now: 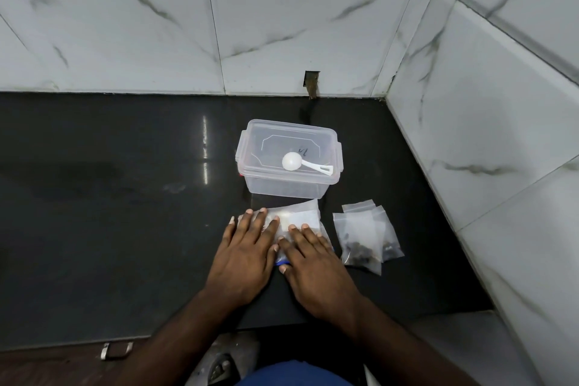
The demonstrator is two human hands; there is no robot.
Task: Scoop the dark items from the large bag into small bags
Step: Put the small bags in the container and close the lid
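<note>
both hands laid flat, fingers straight: left hand (pixel 242 255) and right hand (pixel 315 263) pressed on large bag (pixel 299 216), nothing gripped. bag lain just in front of lidded container (pixel 288 160), long axis left-right; mouth direction not discernible. small bags (pixel 365 241) right of it. risk: contents squeezed out if seal unclosed.

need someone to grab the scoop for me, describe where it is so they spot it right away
On the black countertop near the tiled corner stands a clear plastic box. The white scoop lies on its lid, round bowl left, handle pointing right. It is the only solid white item; the bags nearby are see-through.
</note>
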